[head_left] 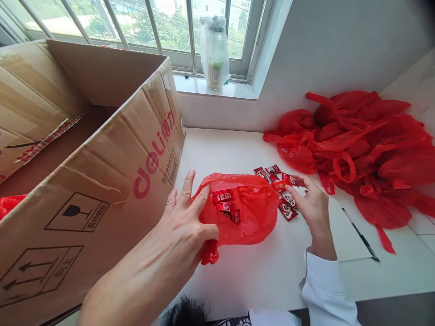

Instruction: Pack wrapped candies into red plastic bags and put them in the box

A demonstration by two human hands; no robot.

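Note:
A thin red plastic bag [258, 217] lies on the white table with its mouth spread wide. Several small red wrapped candies [226, 207] rest inside it. My left hand [185, 222] is at the bag's left rim, fingers spread apart; its index finger and thumb reach into the mouth and press the film outward. To the right of the bag, my right hand [311, 203] pinches a red wrapped candy [280, 185] between thumb and fingers. Beneath and around that hand lie more dark red wrapped candies [287, 210], loose on the table.
A tall open cardboard box [136, 158] stands at the left. Heaped red plastic bags [360, 145] fill the right back, against the wall. A pen [360, 235] lies beside white paper [343, 240]. On the windowsill stands a bagged clear jar [215, 59].

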